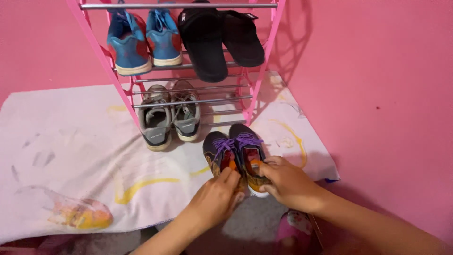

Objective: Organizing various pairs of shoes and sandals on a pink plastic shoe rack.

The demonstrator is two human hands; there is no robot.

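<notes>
Both hands, L (214,198) & R (288,182), gripping heels of purple-laced sneakers (236,156), pink shoe rack (255,89) behind

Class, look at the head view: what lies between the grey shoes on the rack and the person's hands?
Only bare white cloth; the purple-laced shoes sit right of that stretch.

The left hand (214,198) and right hand (288,183) cover the heels of the dark sneakers (236,153). The blue sneakers (144,40) (top shelf) are cut off by the upper edge.

2 blue shoes (144,40), 2 black slides (222,40), 2 grey shoes (170,118), 2 purple-laced shoes (236,153), 1 rack (125,101), 1 mat (71,156), 2 hands (217,198).
</notes>
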